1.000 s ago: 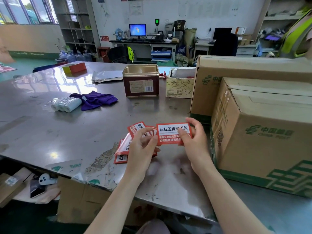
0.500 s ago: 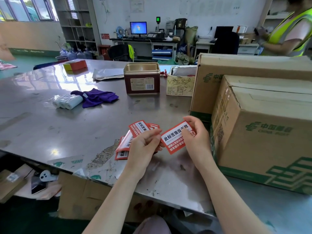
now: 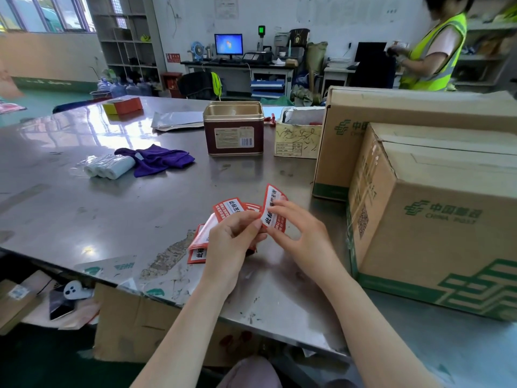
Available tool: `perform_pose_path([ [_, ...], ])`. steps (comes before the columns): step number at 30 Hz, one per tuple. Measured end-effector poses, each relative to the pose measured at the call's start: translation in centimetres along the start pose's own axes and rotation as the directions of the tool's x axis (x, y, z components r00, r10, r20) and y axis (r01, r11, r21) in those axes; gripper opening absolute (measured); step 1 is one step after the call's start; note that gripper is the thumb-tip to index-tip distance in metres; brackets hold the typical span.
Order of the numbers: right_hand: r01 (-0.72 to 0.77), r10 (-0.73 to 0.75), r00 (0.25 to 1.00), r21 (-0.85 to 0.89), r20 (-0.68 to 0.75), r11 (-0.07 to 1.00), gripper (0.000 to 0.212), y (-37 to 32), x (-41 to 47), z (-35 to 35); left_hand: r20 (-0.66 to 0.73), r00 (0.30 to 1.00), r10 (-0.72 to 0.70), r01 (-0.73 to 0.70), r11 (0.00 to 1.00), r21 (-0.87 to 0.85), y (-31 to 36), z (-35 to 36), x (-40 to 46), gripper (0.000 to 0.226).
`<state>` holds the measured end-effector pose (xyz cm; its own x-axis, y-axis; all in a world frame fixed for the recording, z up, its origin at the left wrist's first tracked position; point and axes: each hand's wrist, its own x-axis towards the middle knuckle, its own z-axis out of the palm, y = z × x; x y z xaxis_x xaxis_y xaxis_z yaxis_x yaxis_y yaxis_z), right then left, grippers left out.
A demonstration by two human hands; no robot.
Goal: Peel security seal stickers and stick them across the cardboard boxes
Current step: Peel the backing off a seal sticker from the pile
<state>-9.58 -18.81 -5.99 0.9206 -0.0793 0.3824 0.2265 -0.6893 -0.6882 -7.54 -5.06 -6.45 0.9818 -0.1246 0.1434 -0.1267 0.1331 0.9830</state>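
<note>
A red and white security seal sticker stands almost upright above the steel table, pinched between both my hands. My right hand grips its right side with thumb and fingers. My left hand pinches its lower left edge and also holds a fanned stack of stickers. Two brown cardboard boxes with green print stand at the right: a near box and a larger box behind it.
A dark red tin, a small scribbled carton, a purple cloth, wrapped white rolls and a red and yellow box lie on the table. A person in a yellow vest stands at the back right.
The single sticker has turned from lying flat and level to nearly upright. My hands have drawn closer together around it. The person in the vest has come further into view.
</note>
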Motion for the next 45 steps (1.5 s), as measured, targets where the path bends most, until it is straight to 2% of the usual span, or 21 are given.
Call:
perform_pose_path([
  [13, 0.035, -0.034, 0.999, 0.015, -0.017, 0.999, 0.030, 0.22, -0.17, 0.26, 0.036, 0.999, -0.010, 0.013, 0.997, -0.080, -0.31, -0.01, 0.10, 0.016],
  [18, 0.078, -0.078, 0.996, -0.015, -0.044, 0.997, 0.027, 0.55, -0.17, 0.44, 0.051, 0.999, 0.000, 0.004, 0.997, -0.073, -0.35, -0.10, 0.07, 0.015],
  [26, 0.206, -0.208, 0.968, -0.029, -0.139, 0.978, 0.019, 0.62, -0.15, 0.36, 0.055, 0.998, 0.014, -0.004, 0.985, -0.175, -0.27, -0.12, 0.14, 0.018],
  [32, 0.244, -0.254, 0.952, -0.076, -0.173, 0.967, 0.018, 0.63, -0.08, 0.45, 0.071, 0.996, 0.053, -0.046, 0.994, -0.100, -0.57, -0.19, 0.36, 0.019],
  [45, 0.205, -0.214, 0.966, -0.070, -0.148, 0.976, 0.016, 0.64, -0.09, 0.50, 0.068, 0.995, 0.072, -0.068, 0.996, -0.052, -0.59, -0.32, 0.33, 0.020],
])
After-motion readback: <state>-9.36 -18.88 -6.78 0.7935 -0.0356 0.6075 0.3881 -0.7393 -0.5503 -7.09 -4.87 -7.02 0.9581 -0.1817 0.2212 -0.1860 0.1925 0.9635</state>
